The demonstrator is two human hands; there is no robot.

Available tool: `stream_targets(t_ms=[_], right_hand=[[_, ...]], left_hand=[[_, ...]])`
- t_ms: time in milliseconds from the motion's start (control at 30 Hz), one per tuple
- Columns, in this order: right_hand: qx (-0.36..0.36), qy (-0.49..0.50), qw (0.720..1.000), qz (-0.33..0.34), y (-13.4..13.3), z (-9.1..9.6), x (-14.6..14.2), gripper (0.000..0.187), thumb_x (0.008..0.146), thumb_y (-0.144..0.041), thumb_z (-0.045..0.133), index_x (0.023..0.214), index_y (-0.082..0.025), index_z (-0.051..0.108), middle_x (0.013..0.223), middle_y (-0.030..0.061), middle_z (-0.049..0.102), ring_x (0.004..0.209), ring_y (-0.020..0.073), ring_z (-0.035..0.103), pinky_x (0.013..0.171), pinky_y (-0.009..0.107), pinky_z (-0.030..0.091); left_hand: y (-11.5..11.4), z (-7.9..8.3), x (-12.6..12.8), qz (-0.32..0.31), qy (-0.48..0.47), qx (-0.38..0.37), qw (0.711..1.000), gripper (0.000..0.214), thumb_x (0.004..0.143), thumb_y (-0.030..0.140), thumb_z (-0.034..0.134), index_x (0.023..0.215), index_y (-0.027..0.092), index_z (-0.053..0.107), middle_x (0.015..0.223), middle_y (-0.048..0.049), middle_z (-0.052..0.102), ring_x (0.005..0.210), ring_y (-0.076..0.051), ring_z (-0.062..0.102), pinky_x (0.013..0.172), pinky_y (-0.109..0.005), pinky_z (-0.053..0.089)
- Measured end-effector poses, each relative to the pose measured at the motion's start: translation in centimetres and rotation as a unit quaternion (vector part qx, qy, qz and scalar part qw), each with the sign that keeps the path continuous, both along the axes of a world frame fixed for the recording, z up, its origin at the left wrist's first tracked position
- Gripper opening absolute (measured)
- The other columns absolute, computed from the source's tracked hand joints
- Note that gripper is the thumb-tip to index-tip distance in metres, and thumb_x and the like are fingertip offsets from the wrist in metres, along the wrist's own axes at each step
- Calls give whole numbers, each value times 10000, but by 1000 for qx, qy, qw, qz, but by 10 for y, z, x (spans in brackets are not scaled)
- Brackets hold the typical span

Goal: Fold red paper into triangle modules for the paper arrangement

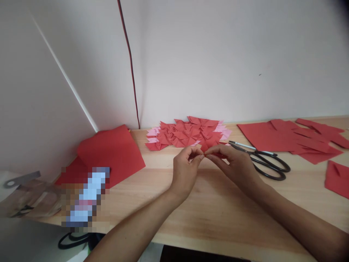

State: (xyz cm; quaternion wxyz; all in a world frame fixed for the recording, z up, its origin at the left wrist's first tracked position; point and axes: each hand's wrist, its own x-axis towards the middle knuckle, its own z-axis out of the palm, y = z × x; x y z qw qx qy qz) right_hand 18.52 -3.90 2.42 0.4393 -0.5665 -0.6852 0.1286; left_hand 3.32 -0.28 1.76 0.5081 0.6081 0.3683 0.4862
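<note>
Thumb and fingers of my left hand (185,171) are pinched together at the middle of the table. My right hand (236,163) pinches from the other side, its fingertips meeting those of the left. Between them is a small piece of red paper (205,148), mostly hidden by the fingers. Just beyond my hands lies a pile of folded red and pink paper pieces (188,133), overlapping each other. Beside my right wrist rest scissors (268,165) with black handles, and a white pen (245,145) lies against them.
Red paper sheets and strips (272,136) lie at the right rear, with another red piece (338,180) nearer. At the left are large red sheets (111,149), a blurred-out device (88,196) and a clear plastic bag (40,198). A cable (131,58) runs down the wall.
</note>
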Motion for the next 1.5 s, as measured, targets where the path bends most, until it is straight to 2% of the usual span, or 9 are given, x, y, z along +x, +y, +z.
stream_targets(t_ms=[200,400,667,767,900,1133,1333,1500], right_hand=[[-35,97,995,0,7,-4,5,224,815,-441,633,856,-222,614,814,32,685,738,192,637,661,318,504],[-65,99,993,-10,7,-1,4,227,815,-435,630,778,-213,601,737,18,654,662,167,593,595,286,460],[-112,133,985,9,6,4,6,278,817,-474,601,719,-215,578,683,15,631,621,160,563,558,268,427],[-137,166,976,22,6,7,5,259,813,-455,606,738,-209,575,679,9,612,617,152,548,565,261,424],[-174,218,960,30,6,10,3,228,803,-432,618,778,-209,580,656,-13,561,601,136,513,563,250,412],[-172,181,968,41,7,6,9,255,828,-438,579,707,-215,561,623,-28,516,571,126,459,523,243,345],[-172,134,975,48,10,4,13,239,831,-418,575,733,-204,618,706,3,591,642,145,495,581,258,370],[-181,114,977,4,11,4,14,260,813,-431,587,677,-211,570,645,-16,534,598,137,454,550,262,336]], left_hand=[[0,1,0,12,1,5,1000,19,775,164,609,767,170,592,782,-5,605,758,-131,545,730,-249,424],[1,2,0,6,-14,0,1000,36,769,177,619,754,168,588,752,-7,610,736,-131,562,709,-251,431],[0,3,-1,2,-4,16,1000,36,786,175,613,755,173,595,753,-8,620,745,-133,581,724,-260,445],[0,3,0,1,-22,2,1000,53,776,172,632,788,174,581,780,-14,630,752,-136,602,726,-267,463],[0,2,2,2,-68,-36,997,185,745,175,680,858,184,533,825,-18,638,771,-141,629,744,-281,483],[2,2,2,-15,-77,-54,995,236,731,181,699,861,184,502,777,-4,629,732,-138,633,732,-279,490],[3,1,3,-24,-52,-43,997,191,738,131,672,859,171,529,816,-13,643,749,-125,631,737,-257,489],[4,1,3,-64,-74,-73,993,164,787,144,614,921,166,521,820,-25,663,749,-140,658,772,-293,506]])
